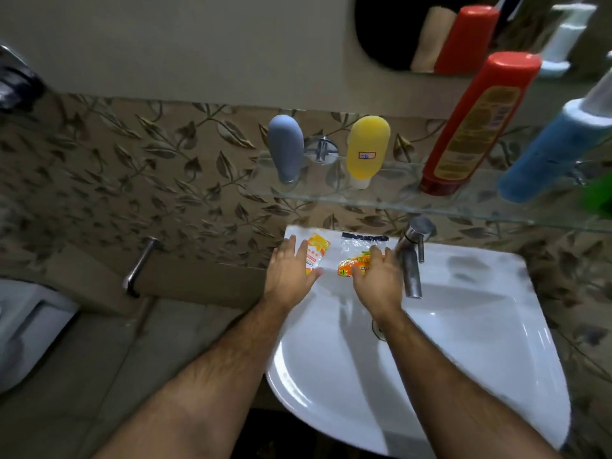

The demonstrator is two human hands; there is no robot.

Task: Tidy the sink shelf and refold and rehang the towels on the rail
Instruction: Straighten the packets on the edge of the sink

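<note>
Both my hands reach over the white sink (463, 326) to its back ledge. My left hand (291, 270) lies flat with fingers spread beside a yellow-orange sachet (316, 251); the thumb touches its lower corner. My right hand (377, 276) rests on an orange wrapped packet (351, 265) inside a clear plastic bag (359, 245); whether it grips is unclear. Above, the glass shelf (381, 197) carries a grey bottle (286, 149), a yellow bottle (366, 150), a red bottle (477, 127) and a blue bottle (549, 150). No towel is in view.
A chrome tap (412, 256) stands just right of my right hand. A chrome bar (140, 266) sticks out from the leaf-patterned tiled wall at left. A white toilet (26, 326) sits far left. A mirror (430, 31) hangs above the shelf. Something green (599, 197) shows at the right edge.
</note>
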